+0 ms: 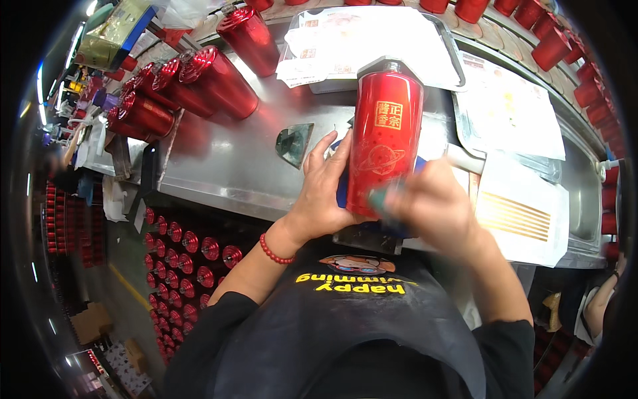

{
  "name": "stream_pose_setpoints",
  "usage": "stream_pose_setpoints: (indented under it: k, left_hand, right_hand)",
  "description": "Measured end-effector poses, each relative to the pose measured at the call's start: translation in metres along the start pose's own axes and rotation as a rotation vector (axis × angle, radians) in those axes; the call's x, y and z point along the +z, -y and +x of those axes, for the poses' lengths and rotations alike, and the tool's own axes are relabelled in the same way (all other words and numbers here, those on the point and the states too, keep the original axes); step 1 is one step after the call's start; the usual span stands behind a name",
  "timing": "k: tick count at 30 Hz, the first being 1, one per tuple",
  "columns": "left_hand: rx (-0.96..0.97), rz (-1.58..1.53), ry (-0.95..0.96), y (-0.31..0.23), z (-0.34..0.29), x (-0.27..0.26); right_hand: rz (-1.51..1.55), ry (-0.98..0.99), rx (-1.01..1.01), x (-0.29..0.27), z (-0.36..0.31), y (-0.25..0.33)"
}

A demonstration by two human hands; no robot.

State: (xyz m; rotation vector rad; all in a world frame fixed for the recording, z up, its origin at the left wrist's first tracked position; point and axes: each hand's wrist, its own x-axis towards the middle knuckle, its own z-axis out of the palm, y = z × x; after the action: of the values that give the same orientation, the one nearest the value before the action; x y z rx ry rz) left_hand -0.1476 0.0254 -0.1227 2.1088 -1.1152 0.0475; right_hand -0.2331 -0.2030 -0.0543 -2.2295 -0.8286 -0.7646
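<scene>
A glossy red bottle (387,149) with gold printed markings and a planet drawing lies in front of me, its neck pointing away. Beneath it shows a blue support (343,189). My left hand (324,186) steadies the bottle from its left side, fingers stretched along it and thumb side near the base. At the bottle's lower right, my right hand (432,206) is smeared by motion. A small green piece (377,198), its kind too blurred to make out, sticks out from those fingers against the red surface.
Several red bottles (219,83) stand at the left of the steel table (226,176). A dark green scraper-like piece (294,144) lies left of my hand. White sheets fill a tray (458,73) beyond; a gold-striped sheet (515,211) lies right. More red bottles line a conveyor (505,50).
</scene>
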Motion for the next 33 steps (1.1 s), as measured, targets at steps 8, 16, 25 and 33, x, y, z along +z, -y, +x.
stream_pose_setpoints:
  k: [8, 16, 25, 33]
  left_hand:
    - [0.007, 0.038, 0.012, -0.012, 0.005, -0.011]
    - [-0.094, 0.122, 0.009, 0.071, 0.011, -0.047]
    - [-0.181, 0.370, 0.004, 0.073, 0.016, -0.066]
    - [-0.203, -0.565, -0.038, -0.043, 0.061, -0.046]
  right_hand:
    - [-0.030, -0.217, 0.184, 0.018, -0.006, -0.015]
    - [-0.066, -0.318, 0.551, -0.010, 0.026, -0.053]
    - [0.231, -0.087, 0.714, -0.015, 0.020, -0.010]
    - [0.491, -0.480, 0.910, 0.028, 0.016, 0.013]
